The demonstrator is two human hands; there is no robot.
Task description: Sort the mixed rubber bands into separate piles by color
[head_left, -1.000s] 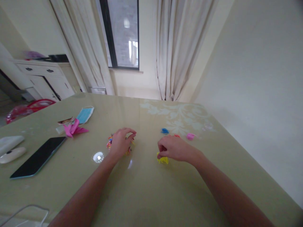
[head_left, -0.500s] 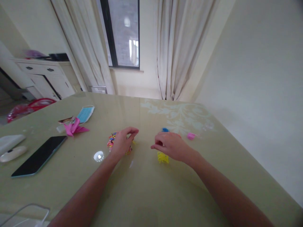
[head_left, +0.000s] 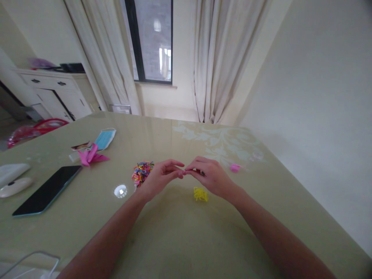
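Note:
My left hand (head_left: 164,176) and my right hand (head_left: 210,174) meet over the middle of the table, fingertips touching. Both are closed in a pinch; whatever lies between the fingertips is too small to make out. Left of my left hand, and partly behind it, lies a mixed heap of coloured rubber bands (head_left: 142,172). A small pile of yellow rubber bands (head_left: 200,194) sits just below my right hand. Beyond that hand, to the right, is a little pink clump (head_left: 235,167). The blue and red piles are hidden behind my right hand.
On the glossy table (head_left: 174,240) at left lie a dark phone (head_left: 48,190), a pink folded-paper shape (head_left: 92,155), a blue face mask (head_left: 105,139), a white case (head_left: 13,172) and a rounded pale object (head_left: 16,187). A white cable (head_left: 40,253) crosses the near left corner. A wall borders the right side.
My left hand has moved right, off the mixed heap, uncovering more of it. My right hand has left the yellow pile and moved up and left until both hands' fingertips met.

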